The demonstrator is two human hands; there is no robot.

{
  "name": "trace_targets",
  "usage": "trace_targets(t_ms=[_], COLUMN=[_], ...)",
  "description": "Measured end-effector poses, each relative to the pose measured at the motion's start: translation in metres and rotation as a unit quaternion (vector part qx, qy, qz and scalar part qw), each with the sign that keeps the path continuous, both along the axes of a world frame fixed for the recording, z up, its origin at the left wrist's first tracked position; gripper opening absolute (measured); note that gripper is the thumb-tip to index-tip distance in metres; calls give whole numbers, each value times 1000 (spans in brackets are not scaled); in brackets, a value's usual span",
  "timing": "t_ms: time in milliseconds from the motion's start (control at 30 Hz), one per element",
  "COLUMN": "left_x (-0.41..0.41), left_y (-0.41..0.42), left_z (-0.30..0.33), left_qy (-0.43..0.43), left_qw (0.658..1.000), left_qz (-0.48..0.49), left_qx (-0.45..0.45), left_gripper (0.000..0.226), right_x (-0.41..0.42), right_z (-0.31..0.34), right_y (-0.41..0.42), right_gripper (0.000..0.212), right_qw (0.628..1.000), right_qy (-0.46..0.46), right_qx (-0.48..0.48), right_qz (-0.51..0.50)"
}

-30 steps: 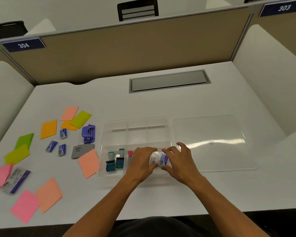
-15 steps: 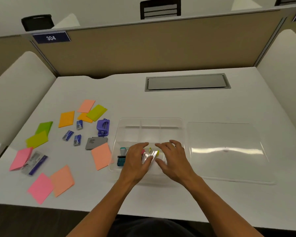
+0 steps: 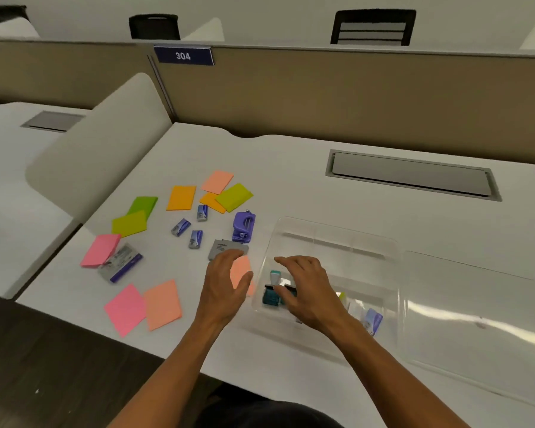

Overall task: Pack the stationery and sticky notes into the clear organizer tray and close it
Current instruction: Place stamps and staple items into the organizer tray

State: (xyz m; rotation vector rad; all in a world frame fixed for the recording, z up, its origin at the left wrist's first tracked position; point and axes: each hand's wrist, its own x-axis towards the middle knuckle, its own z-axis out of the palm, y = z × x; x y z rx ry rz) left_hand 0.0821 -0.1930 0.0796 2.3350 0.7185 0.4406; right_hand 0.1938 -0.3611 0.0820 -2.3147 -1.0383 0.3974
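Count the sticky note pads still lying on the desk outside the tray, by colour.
Pink: 2
Peach: 3, one partly under the left hand
Orange: 2
Yellow-green: 2
Green: 1
Total: 10

A white table (image 3: 291, 168) carried a grey rectangular metal cable hatch (image 3: 411, 174) set flush near its far edge. Behind it stood a tan fabric partition (image 3: 352, 97) bearing a dark blue plate numbered 304 (image 3: 183, 55). A white rounded side divider (image 3: 105, 149) rose at the left. Beyond the partition, 2 black chair backs (image 3: 372, 26) showed.
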Motion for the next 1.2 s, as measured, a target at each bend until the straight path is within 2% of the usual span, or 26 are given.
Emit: trace_targets(t_ms=[300, 500, 633, 800, 933, 1000, 1133, 1200], left_x=[-36, -43, -42, -38, -28, -22, -3, 8], left_y=[82, 132, 161, 193, 217, 226, 250, 258], left_z=[-9, -20, -29, -45, -54, -58, -64, -63], left_qy=[18, 29, 67, 143, 159, 175, 243, 250], left_qw=[997, 995, 994, 990, 986, 983, 965, 962], left_qz=[67, 76, 60, 15, -28, -35, -40, -58], left_qx=[-32, -50, -56, -2, 48, 49, 87, 94], left_gripper=[52, 53, 61, 69, 64, 70, 97, 104], right_x=[-12, -22, -26, -26, -21, -18, -12, -10], right_z=[8, 1, -9, -20, -26, -26, -30, -34], right_y=[78, 132, 166, 206, 236, 250, 275, 283], right_gripper=[61, 63, 65, 72, 81, 84, 86, 86], right_qw=[998, 997, 997, 994, 989, 986, 980, 979], right_qy=[-14, 11, 13, 14, 5, 9, 12, 9], right_qx=[-41, -54, -55, -92, -134, -154, -180, -182], right_qz=[55, 52, 50, 58, 64, 68, 85, 94])
